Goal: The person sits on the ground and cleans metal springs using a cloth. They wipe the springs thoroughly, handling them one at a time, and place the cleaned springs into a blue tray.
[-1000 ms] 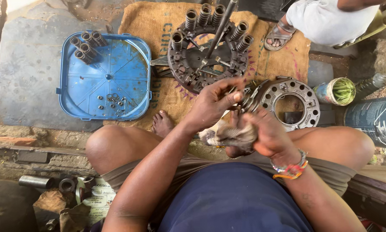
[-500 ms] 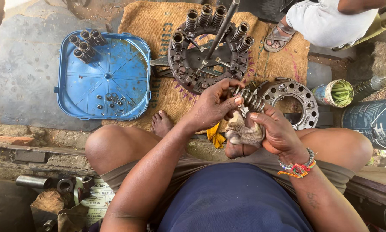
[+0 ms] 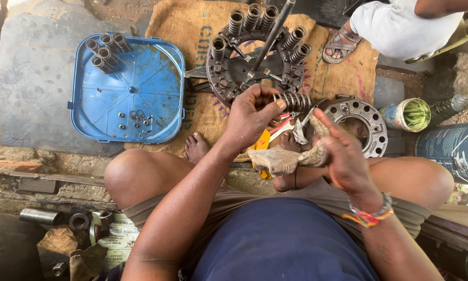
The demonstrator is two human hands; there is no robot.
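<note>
Change since earlier frame: the left hand (image 3: 252,117) is now lifting the coil spring (image 3: 292,101) clear of the cloth, and the right hand (image 3: 343,156) is drawing back from it
Left hand: fingers are pinching one end of the coil spring, holding it level above the burlap sack (image 3: 192,31)
Right hand: fingers are gripping a grubby rag (image 3: 283,158), forefinger pointing outward
Springs done: several are standing upright on the round clutch pressure plate (image 3: 244,73)
Springs left: five are lying in the corner of the blue plastic tray (image 3: 135,88), beside loose nuts
Nearby: a clutch cover ring (image 3: 372,117) is resting just beside the right hand
</note>
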